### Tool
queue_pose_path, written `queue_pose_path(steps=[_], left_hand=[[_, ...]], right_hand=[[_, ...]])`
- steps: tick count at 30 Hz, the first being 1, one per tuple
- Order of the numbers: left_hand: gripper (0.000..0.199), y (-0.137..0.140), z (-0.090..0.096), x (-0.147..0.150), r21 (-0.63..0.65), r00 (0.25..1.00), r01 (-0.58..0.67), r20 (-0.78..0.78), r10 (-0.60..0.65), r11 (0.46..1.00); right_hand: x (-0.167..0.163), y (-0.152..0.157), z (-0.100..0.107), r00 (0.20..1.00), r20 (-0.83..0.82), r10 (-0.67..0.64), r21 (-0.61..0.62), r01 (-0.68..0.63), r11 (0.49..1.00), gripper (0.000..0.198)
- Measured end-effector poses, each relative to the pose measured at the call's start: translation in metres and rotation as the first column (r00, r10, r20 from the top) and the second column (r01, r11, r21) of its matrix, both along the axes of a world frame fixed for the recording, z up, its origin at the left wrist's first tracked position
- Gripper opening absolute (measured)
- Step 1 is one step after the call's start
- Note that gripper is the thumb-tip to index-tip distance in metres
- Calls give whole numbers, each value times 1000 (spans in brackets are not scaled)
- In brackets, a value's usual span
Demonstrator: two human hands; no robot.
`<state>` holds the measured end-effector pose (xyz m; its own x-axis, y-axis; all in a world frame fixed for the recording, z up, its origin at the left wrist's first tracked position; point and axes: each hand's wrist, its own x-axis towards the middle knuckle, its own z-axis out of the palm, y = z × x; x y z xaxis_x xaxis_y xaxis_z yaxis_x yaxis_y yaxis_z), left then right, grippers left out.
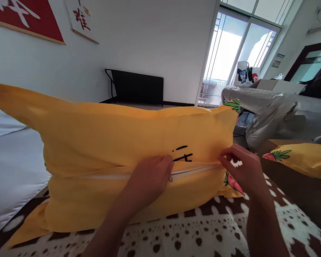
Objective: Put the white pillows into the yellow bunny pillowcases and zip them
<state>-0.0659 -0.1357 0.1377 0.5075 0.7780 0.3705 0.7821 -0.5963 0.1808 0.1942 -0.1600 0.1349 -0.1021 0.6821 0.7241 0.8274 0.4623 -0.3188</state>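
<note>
Forearms nearest camera, both reaching forward. Left hand [149, 178]: fingers [168, 167] pinched together on small metal zipper pull [170, 178]. Right hand [243, 167]: fingers clamped on corner fabric at zipper's end. White zipper [195, 170] runs along yellow cotton pillowcase with carrot print [109, 142], stuffed, lying on brown-and-white spotted blanket [203, 228]. Grey plastic-wrapped sofa [278, 110] behind, right. Risk, as judged: slack cloth near pull could snag in teeth; weak corner grip lets seam buckle, slider jams.
</note>
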Motion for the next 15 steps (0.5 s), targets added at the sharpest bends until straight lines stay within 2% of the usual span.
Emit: queue_pose_path(steps=[3,6,10,15], left_hand=[[32,0,-1,0,18,1000,13,3,-13,1000],[31,0,-2,0,32,1000,12,12,-13,999],[32,-2,-2,1,3,1000,21,20,-21,1000],[31,-10,0,7,-7,1000,-13,4,13,1000]], right_hand=[[-50,-17,-11,987,19,161,58,-162,985,13],[-90,-17,-32,955,104,277,66,-284,957,7],[-111,-3,-56,966,119,229,154,-246,957,6],[-112,6,-69,979,60,196,265,-205,942,10]])
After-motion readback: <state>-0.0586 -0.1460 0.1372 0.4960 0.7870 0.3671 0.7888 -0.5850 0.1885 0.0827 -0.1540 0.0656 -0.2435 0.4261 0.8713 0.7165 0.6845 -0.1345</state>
